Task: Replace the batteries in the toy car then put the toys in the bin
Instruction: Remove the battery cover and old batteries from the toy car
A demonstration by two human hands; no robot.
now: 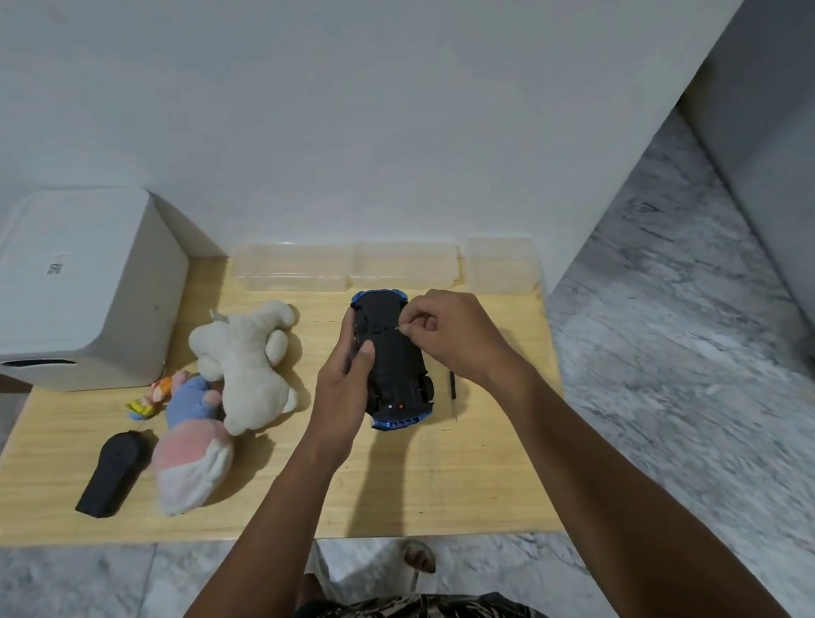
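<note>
Left hand (pixel 346 374) grips the upturned car (pixel 392 357), right hand (pixel 442 330) pinches something tiny at its underside; batteries seemingly unchanged, toys unbinned.

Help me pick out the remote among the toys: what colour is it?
Black. The remote shows best in the head view, left of the pink plush toy.
</note>
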